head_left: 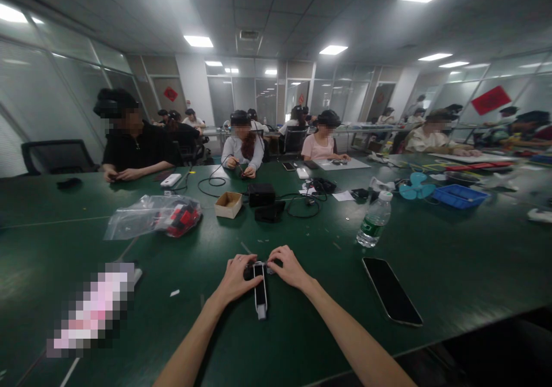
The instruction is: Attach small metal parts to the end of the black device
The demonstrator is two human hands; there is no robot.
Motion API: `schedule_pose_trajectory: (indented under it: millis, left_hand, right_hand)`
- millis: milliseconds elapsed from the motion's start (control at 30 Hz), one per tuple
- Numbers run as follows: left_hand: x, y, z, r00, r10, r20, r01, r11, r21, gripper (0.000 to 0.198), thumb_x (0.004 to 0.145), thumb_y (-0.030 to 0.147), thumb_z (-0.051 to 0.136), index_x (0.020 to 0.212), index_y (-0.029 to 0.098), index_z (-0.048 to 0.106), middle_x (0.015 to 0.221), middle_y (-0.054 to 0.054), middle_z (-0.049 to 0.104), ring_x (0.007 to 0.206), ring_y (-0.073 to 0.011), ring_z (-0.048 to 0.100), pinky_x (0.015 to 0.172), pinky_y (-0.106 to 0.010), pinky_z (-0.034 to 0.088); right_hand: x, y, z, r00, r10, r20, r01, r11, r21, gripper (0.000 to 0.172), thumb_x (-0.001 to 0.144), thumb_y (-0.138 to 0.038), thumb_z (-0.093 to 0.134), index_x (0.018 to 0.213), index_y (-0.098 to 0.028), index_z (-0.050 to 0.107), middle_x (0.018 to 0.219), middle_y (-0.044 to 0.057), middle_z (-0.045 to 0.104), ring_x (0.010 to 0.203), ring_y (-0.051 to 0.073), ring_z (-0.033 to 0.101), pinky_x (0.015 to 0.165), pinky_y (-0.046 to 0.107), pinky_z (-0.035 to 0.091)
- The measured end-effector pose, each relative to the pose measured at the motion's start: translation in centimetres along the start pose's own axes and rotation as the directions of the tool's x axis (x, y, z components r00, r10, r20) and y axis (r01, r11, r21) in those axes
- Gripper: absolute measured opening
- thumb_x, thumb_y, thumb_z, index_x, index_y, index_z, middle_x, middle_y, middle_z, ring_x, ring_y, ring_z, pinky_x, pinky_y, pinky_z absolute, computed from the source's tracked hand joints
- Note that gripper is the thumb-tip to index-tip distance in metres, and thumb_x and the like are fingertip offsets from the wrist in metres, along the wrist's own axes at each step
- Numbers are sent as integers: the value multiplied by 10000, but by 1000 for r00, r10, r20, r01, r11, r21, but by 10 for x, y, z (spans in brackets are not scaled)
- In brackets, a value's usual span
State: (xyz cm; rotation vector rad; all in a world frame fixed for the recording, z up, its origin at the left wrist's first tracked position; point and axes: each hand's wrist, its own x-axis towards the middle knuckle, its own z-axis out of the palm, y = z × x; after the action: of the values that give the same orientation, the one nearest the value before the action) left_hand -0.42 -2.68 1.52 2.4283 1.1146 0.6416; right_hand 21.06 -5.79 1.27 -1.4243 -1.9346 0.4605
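Both of my hands meet over a small black-and-white device (259,290) that lies on the green table (302,329) right in front of me. My left hand (236,276) has its fingers curled round the device's dark upper end. From the other side, my right hand (288,266) pinches the same upper end with closed fingers. The device's long body points toward me, its lower end bare on the table.
A black phone (391,290) lies to the right, a water bottle (374,219) behind it. A plastic bag with red and black parts (159,217), a small cardboard box (228,204), black boxes with cables (266,202) and a blue tray (459,196) sit farther back. Several people sit along the far side.
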Motion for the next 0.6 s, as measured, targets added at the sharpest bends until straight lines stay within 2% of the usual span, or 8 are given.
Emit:
schedule_pose_trajectory:
  millis: [167, 333, 600]
  left_hand:
    - [0, 5, -2, 1000, -17, 7, 16, 1000, 24, 482, 760, 411, 664, 1195, 235, 554, 1134, -60, 623, 1082, -260, 514, 911, -411, 380]
    - [1, 8, -4, 999, 19, 37, -21, 998, 54, 375, 791, 455, 625, 1118, 273, 616, 1133, -41, 619, 1086, -258, 497, 901, -413, 371]
    - [0, 6, -4, 999, 28, 37, -29, 999, 44, 375, 794, 479, 615, 1109, 276, 622, 1129, -39, 615, 1082, -253, 489, 904, -411, 367]
  right_hand:
    - [1, 5, 4, 1000, -23, 1, 23, 1000, 11, 98, 867, -268, 602, 849, -200, 669, 992, 46, 643, 999, 192, 512, 878, 361, 374]
    - [1, 3, 3, 1000, -4, 30, 4, 1000, 19, 89, 876, -256, 592, 851, -194, 651, 1002, 38, 639, 998, 185, 514, 873, 357, 370]
    - [1, -4, -3, 996, 7, 87, -8, 1000, 4, 74, 886, -237, 570, 850, -195, 620, 973, 27, 636, 977, 186, 511, 865, 360, 367]
